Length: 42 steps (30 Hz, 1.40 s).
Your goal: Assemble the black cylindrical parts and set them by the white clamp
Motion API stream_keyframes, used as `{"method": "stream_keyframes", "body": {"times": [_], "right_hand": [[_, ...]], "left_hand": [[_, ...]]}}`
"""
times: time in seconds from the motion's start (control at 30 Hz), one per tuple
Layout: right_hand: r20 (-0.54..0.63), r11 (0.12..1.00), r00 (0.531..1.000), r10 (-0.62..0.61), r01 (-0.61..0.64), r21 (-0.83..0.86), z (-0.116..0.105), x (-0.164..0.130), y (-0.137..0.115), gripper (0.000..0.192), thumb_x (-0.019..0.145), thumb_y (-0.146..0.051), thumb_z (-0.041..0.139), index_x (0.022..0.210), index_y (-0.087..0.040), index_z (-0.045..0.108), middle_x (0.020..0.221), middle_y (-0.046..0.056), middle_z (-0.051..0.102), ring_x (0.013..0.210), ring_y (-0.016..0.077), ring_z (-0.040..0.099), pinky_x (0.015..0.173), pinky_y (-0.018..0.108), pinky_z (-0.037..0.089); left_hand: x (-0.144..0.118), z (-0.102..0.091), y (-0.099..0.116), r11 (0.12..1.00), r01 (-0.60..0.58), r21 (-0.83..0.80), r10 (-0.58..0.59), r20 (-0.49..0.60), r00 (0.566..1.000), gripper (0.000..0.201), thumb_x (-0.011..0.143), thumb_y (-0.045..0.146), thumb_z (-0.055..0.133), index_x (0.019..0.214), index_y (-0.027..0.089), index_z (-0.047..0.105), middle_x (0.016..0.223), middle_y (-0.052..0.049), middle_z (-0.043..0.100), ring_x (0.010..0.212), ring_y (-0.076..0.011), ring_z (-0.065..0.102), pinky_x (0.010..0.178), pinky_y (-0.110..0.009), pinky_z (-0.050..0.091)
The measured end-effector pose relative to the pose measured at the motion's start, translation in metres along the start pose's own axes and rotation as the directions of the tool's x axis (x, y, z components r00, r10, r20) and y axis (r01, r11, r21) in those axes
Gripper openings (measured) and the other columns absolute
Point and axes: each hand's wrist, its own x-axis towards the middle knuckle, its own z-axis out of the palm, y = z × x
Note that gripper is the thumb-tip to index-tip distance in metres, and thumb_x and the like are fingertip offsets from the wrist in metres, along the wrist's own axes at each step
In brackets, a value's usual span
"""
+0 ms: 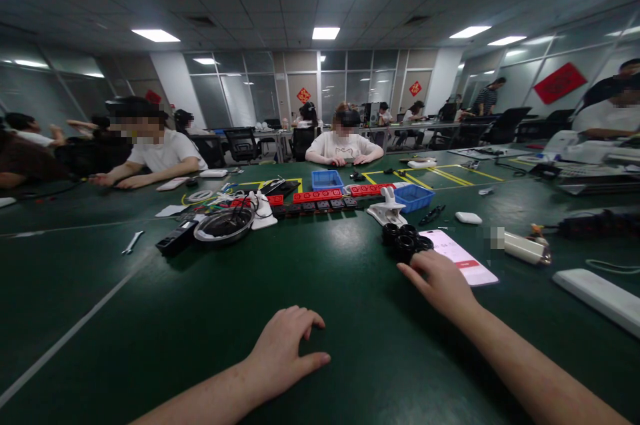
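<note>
My left hand [287, 350] hovers over or rests on the green tabletop, thumb and fingers apart, with nothing in it. Over to the right, my right hand [441, 282] reaches to the near side of a cluster of several shiny black ring-like pieces [406, 242]. Its thumb stretches out to the left, apart from the bent fingers, whose tips are partly hidden. Whether the fingers touch the black pieces I cannot tell. Beside this hand lies a phone [463, 257] with a lit pinkish-white screen. Just behind the black pieces stands a white clip-like stand [387, 208].
Red socket strips [317, 196] run across the table's middle, near blue trays [413, 198]. At left are a round metal-rimmed dish [224, 225], a black box [176, 238] and a wrench [133, 242]. A white bar [600, 298] lies at right. Other people sit around the table.
</note>
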Motion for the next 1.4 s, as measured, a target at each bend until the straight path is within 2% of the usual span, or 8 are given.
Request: {"method": "stream_keyframes", "body": {"times": [0.17, 0.33, 0.57, 0.93, 1.07, 1.2, 1.3, 1.4], "right_hand": [[0.206, 0.975, 0.954, -0.219, 0.205, 0.09, 0.012, -0.009, -0.029, 0.04, 0.087, -0.035, 0.028, 0.058, -0.018, 0.051, 0.058, 0.001, 0.054, 0.057, 0.0127, 0.05, 0.055, 0.023, 0.034], [0.289, 0.97, 0.926, -0.244, 0.228, 0.088, 0.025, -0.013, -0.037, 0.038, 0.088, -0.031, 0.025, 0.065, -0.018, 0.052, 0.06, 0.001, 0.057, 0.057, 0.0129, 0.052, 0.055, 0.022, 0.033], [0.279, 0.959, 0.919, -0.28, 0.258, 0.113, 0.03, -0.017, -0.047, 0.03, 0.086, -0.027, 0.029, 0.067, -0.018, 0.05, 0.06, 0.0, 0.056, 0.055, 0.0114, 0.05, 0.053, 0.022, 0.031], [0.192, 0.934, 0.915, -0.356, 0.344, 0.094, 0.023, -0.012, -0.054, 0.037, 0.086, -0.027, 0.028, 0.06, -0.017, 0.053, 0.058, 0.001, 0.053, 0.055, 0.0111, 0.047, 0.055, 0.023, 0.031], [0.151, 0.965, 0.953, -0.263, 0.26, 0.042, 0.016, 0.008, -0.053, 0.033, 0.086, -0.025, 0.026, 0.074, -0.017, 0.055, 0.065, 0.003, 0.056, 0.061, 0.0131, 0.051, 0.058, 0.023, 0.034], [0.022, 0.999, 1.0, 0.021, -0.02, -0.027, 0.0, 0.053, -0.031, 0.032, 0.082, -0.026, 0.035, 0.111, -0.015, 0.044, 0.084, 0.008, 0.06, 0.075, 0.0175, 0.054, 0.063, 0.025, 0.037], [-0.006, 0.971, 0.978, 0.21, -0.209, -0.115, -0.009, 0.089, -0.004, 0.039, 0.076, -0.04, 0.045, 0.107, -0.016, 0.051, 0.093, 0.01, 0.06, 0.085, 0.0233, 0.053, 0.066, 0.029, 0.038], [0.067, 0.922, 0.946, 0.316, -0.29, -0.256, -0.007, 0.11, 0.016, 0.046, 0.071, -0.049, 0.048, 0.104, -0.019, 0.056, 0.097, 0.012, 0.06, 0.089, 0.0289, 0.051, 0.064, 0.033, 0.039]], "left_hand": [[0.002, 0.005, -0.006, 1.0, -0.012, 0.004, 0.013, -0.018, 1.0, 0.036, 0.071, 0.048, 0.052, 0.098, 0.025, 0.053, 0.083, 0.001, 0.052, 0.076, -0.0162, 0.048, 0.066, -0.027, 0.037], [0.007, 0.015, -0.013, 0.998, -0.026, 0.054, 0.03, -0.064, 0.997, 0.036, 0.069, 0.048, 0.055, 0.095, 0.024, 0.054, 0.079, 0.002, 0.051, 0.074, -0.0159, 0.047, 0.065, -0.027, 0.035], [0.005, 0.011, -0.01, 0.998, -0.047, 0.05, 0.051, -0.065, 0.997, 0.035, 0.069, 0.047, 0.055, 0.095, 0.023, 0.054, 0.079, 0.001, 0.052, 0.074, -0.0159, 0.047, 0.065, -0.027, 0.035], [0.004, 0.012, -0.011, 0.997, -0.04, 0.062, 0.045, -0.079, 0.996, 0.036, 0.069, 0.047, 0.054, 0.095, 0.023, 0.054, 0.079, 0.001, 0.052, 0.074, -0.0162, 0.047, 0.064, -0.027, 0.035], [0.003, 0.012, -0.013, 0.997, -0.055, 0.049, 0.058, -0.074, 0.996, 0.037, 0.069, 0.049, 0.053, 0.096, 0.024, 0.053, 0.08, 0.001, 0.052, 0.074, -0.0162, 0.048, 0.064, -0.027, 0.036], [0.002, 0.011, -0.012, 0.997, -0.057, 0.051, 0.061, -0.077, 0.995, 0.036, 0.07, 0.049, 0.053, 0.097, 0.024, 0.053, 0.08, 0.001, 0.052, 0.075, -0.0162, 0.048, 0.064, -0.027, 0.036], [0.001, 0.01, -0.011, 0.995, -0.063, 0.073, 0.069, -0.078, 0.995, 0.036, 0.07, 0.047, 0.053, 0.096, 0.023, 0.053, 0.08, 0.0, 0.053, 0.075, -0.0164, 0.048, 0.066, -0.028, 0.036], [0.001, 0.01, -0.011, 0.996, -0.059, 0.072, 0.064, -0.072, 0.995, 0.037, 0.07, 0.048, 0.053, 0.097, 0.022, 0.053, 0.08, 0.0, 0.053, 0.075, -0.0166, 0.048, 0.065, -0.028, 0.036]]}}
